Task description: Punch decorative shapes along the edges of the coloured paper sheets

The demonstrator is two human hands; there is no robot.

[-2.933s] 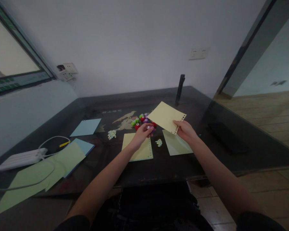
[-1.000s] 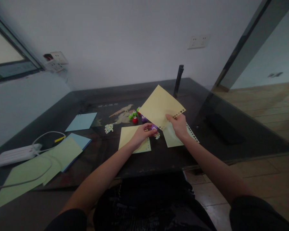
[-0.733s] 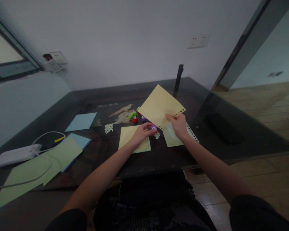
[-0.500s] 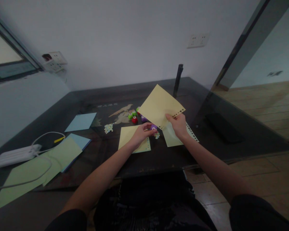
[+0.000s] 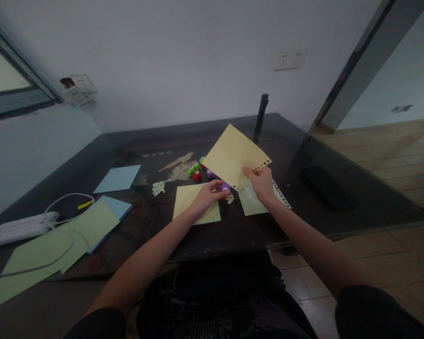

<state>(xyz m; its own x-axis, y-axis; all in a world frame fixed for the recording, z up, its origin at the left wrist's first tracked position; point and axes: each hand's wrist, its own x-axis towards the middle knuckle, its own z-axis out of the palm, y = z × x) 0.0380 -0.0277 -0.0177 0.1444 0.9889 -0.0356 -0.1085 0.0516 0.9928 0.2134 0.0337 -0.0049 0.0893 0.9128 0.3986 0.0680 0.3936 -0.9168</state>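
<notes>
My left hand (image 5: 209,195) is closed around a small purple craft punch (image 5: 225,187), just above the table. My right hand (image 5: 262,182) pinches a yellow paper sheet (image 5: 235,153) by its lower right edge. That sheet is tilted up, with shaped holes along two edges, and its lower corner is close to the punch. Under my left hand lies another yellow sheet (image 5: 183,200) with small holes along its edge. A pale sheet (image 5: 250,201) with a punched right edge lies below my right hand. Small paper cutouts (image 5: 230,199) lie beside the purple punch.
Behind my left hand stand several more punches, among them a red punch (image 5: 197,176) and a green punch (image 5: 191,171). A cutout pile (image 5: 159,188), blue sheet (image 5: 118,179), green paper (image 5: 31,256) and white power strip (image 5: 21,229) are left. A dark flat object (image 5: 327,188) lies right.
Hardly anything differs. Both hands keep their hold on the punch and the yellow sheet, and the whole view has shifted very slightly.
</notes>
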